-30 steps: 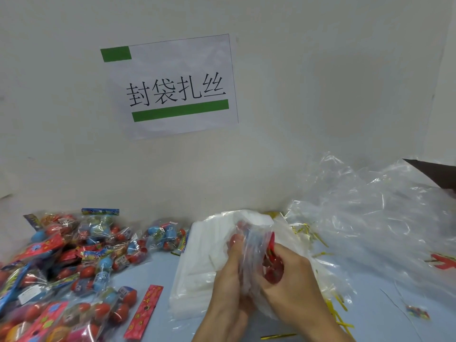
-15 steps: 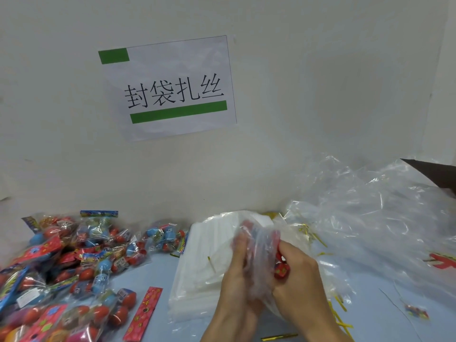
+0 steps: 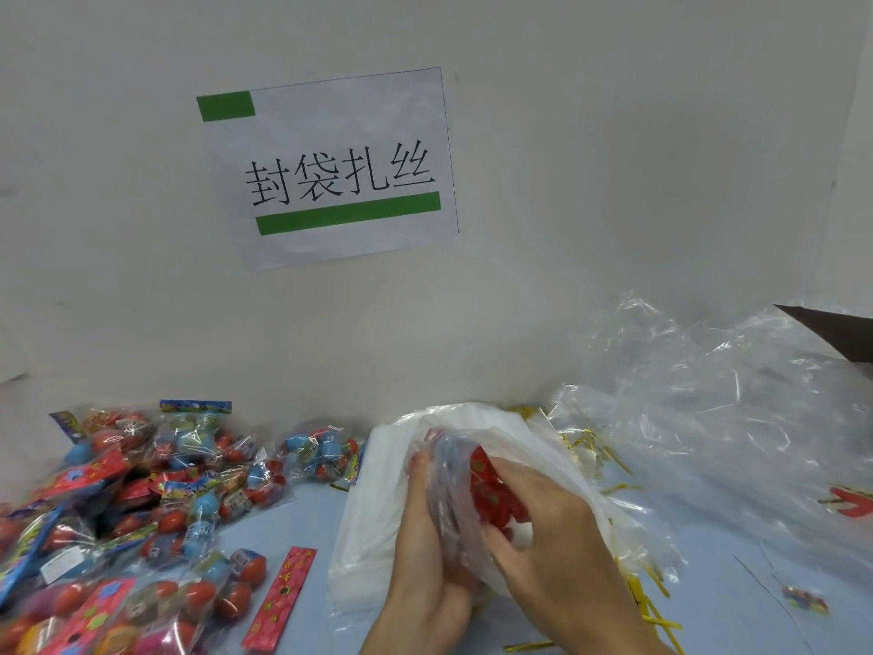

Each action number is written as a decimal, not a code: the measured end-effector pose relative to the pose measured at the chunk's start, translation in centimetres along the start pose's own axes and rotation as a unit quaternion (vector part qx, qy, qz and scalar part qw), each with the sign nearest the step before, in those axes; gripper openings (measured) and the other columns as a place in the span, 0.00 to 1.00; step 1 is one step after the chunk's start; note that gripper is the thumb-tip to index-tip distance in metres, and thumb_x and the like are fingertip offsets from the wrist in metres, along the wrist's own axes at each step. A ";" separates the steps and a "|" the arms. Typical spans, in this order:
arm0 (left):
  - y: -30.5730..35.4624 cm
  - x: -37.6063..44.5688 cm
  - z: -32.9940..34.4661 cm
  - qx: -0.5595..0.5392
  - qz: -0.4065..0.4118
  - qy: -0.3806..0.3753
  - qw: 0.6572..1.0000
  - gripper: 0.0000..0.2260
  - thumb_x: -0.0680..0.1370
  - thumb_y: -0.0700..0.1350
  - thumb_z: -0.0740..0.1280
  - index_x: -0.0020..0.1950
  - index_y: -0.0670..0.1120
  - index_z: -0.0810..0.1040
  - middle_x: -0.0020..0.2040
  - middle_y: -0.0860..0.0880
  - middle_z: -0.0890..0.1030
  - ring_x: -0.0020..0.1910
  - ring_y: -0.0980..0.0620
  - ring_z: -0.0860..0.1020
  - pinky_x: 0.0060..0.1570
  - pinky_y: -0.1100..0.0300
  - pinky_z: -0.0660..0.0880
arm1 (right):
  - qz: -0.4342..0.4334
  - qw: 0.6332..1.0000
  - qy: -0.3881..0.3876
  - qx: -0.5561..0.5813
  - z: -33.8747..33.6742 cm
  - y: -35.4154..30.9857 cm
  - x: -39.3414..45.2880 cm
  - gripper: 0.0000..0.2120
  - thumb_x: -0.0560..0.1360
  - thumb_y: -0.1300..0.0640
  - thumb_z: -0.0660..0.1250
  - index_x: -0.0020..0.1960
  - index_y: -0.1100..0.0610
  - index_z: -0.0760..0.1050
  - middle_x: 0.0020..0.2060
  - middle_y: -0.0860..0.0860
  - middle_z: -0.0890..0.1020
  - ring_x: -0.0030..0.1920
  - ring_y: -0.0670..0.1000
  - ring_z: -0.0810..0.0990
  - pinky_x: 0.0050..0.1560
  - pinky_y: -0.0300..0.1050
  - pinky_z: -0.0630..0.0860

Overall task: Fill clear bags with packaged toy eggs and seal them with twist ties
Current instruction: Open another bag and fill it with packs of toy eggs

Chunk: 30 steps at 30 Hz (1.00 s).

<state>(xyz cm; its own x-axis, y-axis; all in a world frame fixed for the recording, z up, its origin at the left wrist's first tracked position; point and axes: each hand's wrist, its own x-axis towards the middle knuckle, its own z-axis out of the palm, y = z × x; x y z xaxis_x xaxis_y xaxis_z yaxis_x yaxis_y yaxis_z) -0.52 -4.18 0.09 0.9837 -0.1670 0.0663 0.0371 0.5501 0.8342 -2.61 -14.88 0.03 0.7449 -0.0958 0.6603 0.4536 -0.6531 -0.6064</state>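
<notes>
Eggs (image 3: 493, 489), a red pack of them, sit inside the clear bag (image 3: 453, 494) held up between both hands, just above the white stack of bags (image 3: 378, 508) on the blue surface (image 3: 302, 517). Right hand (image 3: 548, 546) has its grip curled round the bag's right side, fingers wrapped over the red pack through the film. Left hand (image 3: 425, 527) lies flat along the bag's left side, fingers straight and pointing up and away, pressing the film rather than pinching it. So the pack lies right between the two grips, its long axis running roughly away from the person, the bag's mouth apparently at the far end, though the crumpled film makes that hard to read.

The next move looks like settling the pack deeper, then gathering the neck. Ties (image 3: 595, 460), gold ones, lie scattered to the right, near the right hand and partly under a big heap of loose film (image 3: 732, 418). That makes the right hand the nearer one for a tie. More egg packs (image 3: 156, 494) are piled to the left, well apart from the bag, nearer the left hand. A wall (image 3: 567, 182) closes the far side; open room lies towards the person.
</notes>
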 end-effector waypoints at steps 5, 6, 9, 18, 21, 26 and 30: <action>0.2 1.6 1.7 -0.091 -0.140 -0.072 0.983 0.15 0.74 0.55 0.67 0.45 0.47 0.89 0.50 0.45 0.86 0.44 0.51 0.86 0.38 0.59 0.82 | 0.041 0.988 0.136 -0.053 0.2 0.6 0.2 0.03 0.75 0.48 0.71 0.47 0.46 0.79 0.38 0.37 0.76 0.38 0.38 0.73 0.41 0.29 0.69; 0.4 1.3 0.6 -0.090 -0.144 -0.085 0.982 0.14 0.72 0.54 0.68 0.47 0.46 0.88 0.51 0.44 0.86 0.47 0.50 0.86 0.40 0.59 0.82 | 0.057 0.986 0.151 -0.052 0.1 0.6 0.2 0.05 0.77 0.46 0.68 0.44 0.45 0.76 0.36 0.38 0.76 0.37 0.40 0.73 0.39 0.29 0.68; 0.0 1.1 1.4 -0.064 -0.153 -0.097 0.981 0.12 0.73 0.52 0.69 0.48 0.48 0.88 0.56 0.42 0.85 0.55 0.47 0.84 0.54 0.55 0.81 | 0.089 0.982 0.154 -0.066 0.2 0.9 0.0 0.14 0.79 0.40 0.59 0.42 0.46 0.75 0.34 0.41 0.76 0.37 0.42 0.76 0.36 0.31 0.68; 0.6 1.6 1.0 -0.078 -0.128 -0.041 0.988 0.16 0.72 0.54 0.66 0.48 0.45 0.88 0.46 0.50 0.87 0.41 0.55 0.85 0.41 0.60 0.82 | 0.014 0.999 0.033 -0.037 -0.2 0.2 0.3 0.08 0.79 0.40 0.61 0.42 0.40 0.72 0.36 0.36 0.77 0.37 0.38 0.77 0.39 0.27 0.69; 1.1 2.5 -0.5 -0.057 -0.132 0.008 0.990 0.21 0.77 0.60 0.62 0.57 0.45 0.81 0.44 0.50 0.87 0.42 0.52 0.85 0.43 0.55 0.81 | -0.022 0.999 -0.032 0.009 0.0 0.0 0.1 0.11 0.79 0.54 0.66 0.61 0.48 0.78 0.52 0.37 0.81 0.52 0.39 0.80 0.55 0.31 0.75; 2.2 2.6 -1.9 -0.065 -0.082 0.039 0.994 0.17 0.77 0.62 0.63 0.52 0.55 0.86 0.49 0.52 0.87 0.43 0.56 0.86 0.40 0.57 0.82 | -0.087 0.988 0.128 -0.026 -0.4 -0.8 0.1 0.15 0.75 0.63 0.66 0.61 0.59 0.80 0.56 0.47 0.82 0.59 0.41 0.79 0.62 0.29 0.70; 3.2 2.3 -2.0 0.045 -0.117 -0.015 0.992 0.19 0.78 0.60 0.62 0.60 0.49 0.80 0.51 0.51 0.87 0.48 0.53 0.85 0.41 0.58 0.82 | -0.010 0.986 0.161 -0.038 -1.4 -0.9 0.5 0.23 0.73 0.56 0.72 0.66 0.46 0.73 0.59 0.43 0.74 0.59 0.41 0.74 0.62 0.27 0.65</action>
<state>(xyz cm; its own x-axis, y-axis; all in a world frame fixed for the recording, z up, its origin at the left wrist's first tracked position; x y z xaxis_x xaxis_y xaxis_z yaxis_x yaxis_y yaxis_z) 2.25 -1.20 1.78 0.9443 -0.3065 -0.1200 0.2468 0.4178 0.8744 -3.33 -15.43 1.51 0.5375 -0.3080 0.7850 0.4194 -0.7100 -0.5657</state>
